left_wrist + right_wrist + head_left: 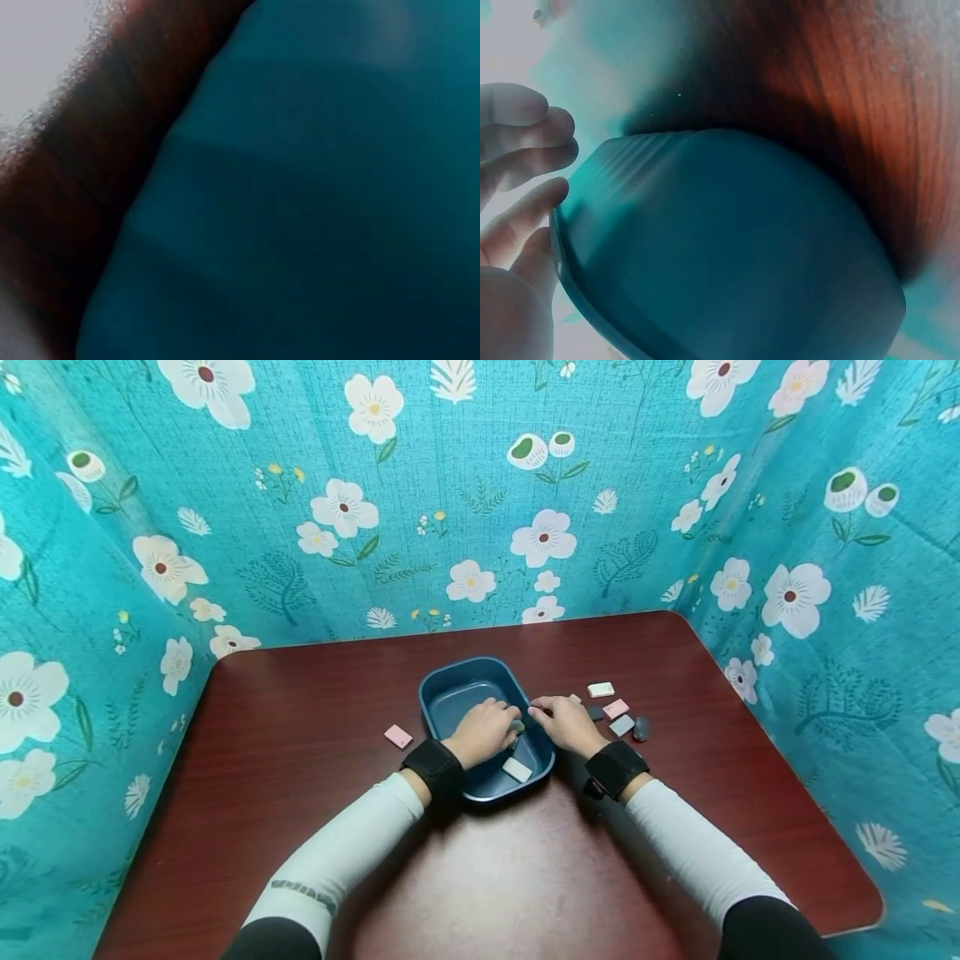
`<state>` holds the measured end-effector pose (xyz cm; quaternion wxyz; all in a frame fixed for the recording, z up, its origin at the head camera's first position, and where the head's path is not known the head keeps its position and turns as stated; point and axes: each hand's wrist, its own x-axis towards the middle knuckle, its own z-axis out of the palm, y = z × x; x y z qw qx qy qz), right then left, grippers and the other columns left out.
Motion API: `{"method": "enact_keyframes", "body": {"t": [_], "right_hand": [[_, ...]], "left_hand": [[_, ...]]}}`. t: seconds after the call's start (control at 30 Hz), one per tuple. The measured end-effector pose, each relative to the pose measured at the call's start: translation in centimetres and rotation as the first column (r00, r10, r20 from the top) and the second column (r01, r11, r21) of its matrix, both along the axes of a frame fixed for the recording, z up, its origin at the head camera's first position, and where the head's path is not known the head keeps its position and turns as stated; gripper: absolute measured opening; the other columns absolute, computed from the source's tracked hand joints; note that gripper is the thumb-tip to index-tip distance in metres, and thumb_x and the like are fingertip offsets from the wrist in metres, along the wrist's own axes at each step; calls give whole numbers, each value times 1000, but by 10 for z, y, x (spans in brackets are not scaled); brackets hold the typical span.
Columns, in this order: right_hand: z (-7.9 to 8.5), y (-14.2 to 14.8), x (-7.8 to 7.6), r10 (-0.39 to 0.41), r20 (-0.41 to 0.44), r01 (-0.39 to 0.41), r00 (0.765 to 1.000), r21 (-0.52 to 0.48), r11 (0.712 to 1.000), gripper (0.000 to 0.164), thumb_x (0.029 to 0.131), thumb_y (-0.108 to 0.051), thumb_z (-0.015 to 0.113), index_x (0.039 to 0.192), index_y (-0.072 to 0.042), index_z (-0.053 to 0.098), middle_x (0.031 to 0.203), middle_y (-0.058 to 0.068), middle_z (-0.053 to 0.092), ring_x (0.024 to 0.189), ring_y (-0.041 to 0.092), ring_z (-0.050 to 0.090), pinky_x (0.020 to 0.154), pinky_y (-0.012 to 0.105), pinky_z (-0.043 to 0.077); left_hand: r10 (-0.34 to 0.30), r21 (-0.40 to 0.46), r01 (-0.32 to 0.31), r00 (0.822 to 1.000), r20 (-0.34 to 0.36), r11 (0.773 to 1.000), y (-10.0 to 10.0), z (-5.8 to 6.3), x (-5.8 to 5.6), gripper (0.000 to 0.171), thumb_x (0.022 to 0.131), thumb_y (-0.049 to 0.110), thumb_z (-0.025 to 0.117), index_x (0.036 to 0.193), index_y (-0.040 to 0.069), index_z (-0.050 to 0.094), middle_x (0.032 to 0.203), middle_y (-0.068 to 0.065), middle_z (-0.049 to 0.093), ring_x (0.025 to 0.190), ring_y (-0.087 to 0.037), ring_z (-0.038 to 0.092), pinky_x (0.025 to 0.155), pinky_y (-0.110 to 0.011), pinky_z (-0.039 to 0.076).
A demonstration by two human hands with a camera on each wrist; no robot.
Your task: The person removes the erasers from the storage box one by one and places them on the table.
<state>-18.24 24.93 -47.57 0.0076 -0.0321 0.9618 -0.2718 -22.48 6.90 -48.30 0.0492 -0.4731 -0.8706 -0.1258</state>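
A dark blue rectangular bin (433, 706) with rounded corners stands on the table. My left hand (483, 732) reaches over its inside, and the bent fingers pinch a small grey-green piece (517, 727). Its exact kind is too small to make out. Below that hand a white block (517, 769) lies on the bin's floor. At the right rim is my right hand (567, 724), fingers loosely bent. The right wrist view shows that hand's fingers (529, 139) beside the bin's wall (727, 247), with a gap between thumb and index finger. The left wrist view shows only bin wall (300, 187) and tabletop.
Right of the bin lie small blocks: a white one (601, 690), a pink one (617, 708) and a grey one (622, 725), plus a dark rounded piece (641, 729). Another pink block (398, 737) lies left of the bin. Floral curtains (465, 510) surround the brown table (300, 735).
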Motion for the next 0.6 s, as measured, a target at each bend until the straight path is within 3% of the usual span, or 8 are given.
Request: {"method": "enact_keyframes", "body": {"t": [0.2,0.33,0.47,0.6], "right_hand": [[0,0,-4,19,-17,-19,1000,5,1000,32,96,-26,53,118,-5,64,106,9,66,95,24,61,91,45,33],[2,1,-6,18,-27,-17,999,12,1000,30,96,-25,54,115,-5,66,101,8,67,91,23,61,93,46,32],[2,1,-6,14,-13,-13,1000,10,1000,30,96,-26,53,115,-6,66,100,7,67,89,22,61,91,44,33],[0,2,-5,11,-14,-11,1000,-1,1000,27,95,-25,55,112,-8,67,97,5,67,84,19,60,80,39,43]], "left_hand": [[-25,-33,25,1000,16,999,7,-6,-3,19,86,19,68,100,7,63,84,-6,63,76,-22,57,65,-33,48],[-31,-42,31,1000,7,999,10,-10,-4,18,85,17,69,100,7,64,85,-6,63,79,-22,58,67,-32,49],[-17,-48,17,1000,11,999,12,-12,-5,16,84,14,68,98,6,65,85,-6,63,79,-22,59,68,-32,49],[5,-32,-4,999,39,999,13,-13,-7,9,82,10,68,89,7,63,78,-6,61,74,-22,59,65,-34,49]]}}
